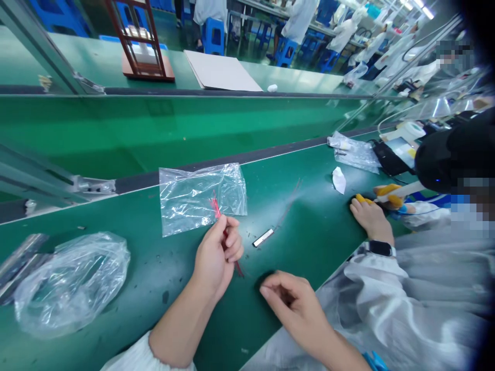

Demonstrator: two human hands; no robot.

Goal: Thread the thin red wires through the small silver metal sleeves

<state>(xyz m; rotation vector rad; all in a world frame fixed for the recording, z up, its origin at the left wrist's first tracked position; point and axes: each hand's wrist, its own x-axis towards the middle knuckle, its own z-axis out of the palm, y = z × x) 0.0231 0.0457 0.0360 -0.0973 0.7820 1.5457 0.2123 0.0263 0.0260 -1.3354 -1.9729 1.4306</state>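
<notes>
A small bundle of thin red wires (215,205) is pinched between the thumb and fingers of my left hand (219,252); its other end sticks out below the fingers. Behind it a clear flat plastic bag (185,201) lies on the green table (170,278). My right hand (296,304) hovers by the table's near edge, thumb and index fingertips together, and whether anything tiny is between them is hidden. Between and beyond the hands lies a small black-and-white strip (263,238). Farther off, some thin reddish wires (288,205) lie on the table.
At the left are a crumpled clear bag (77,283) and dark silvery packets (21,263). A co-worker (433,288) sits close on the right, hands near a yellow object. A white scrap (339,180) and another plastic bag (353,152) lie toward the back right. Metal frame posts stand left.
</notes>
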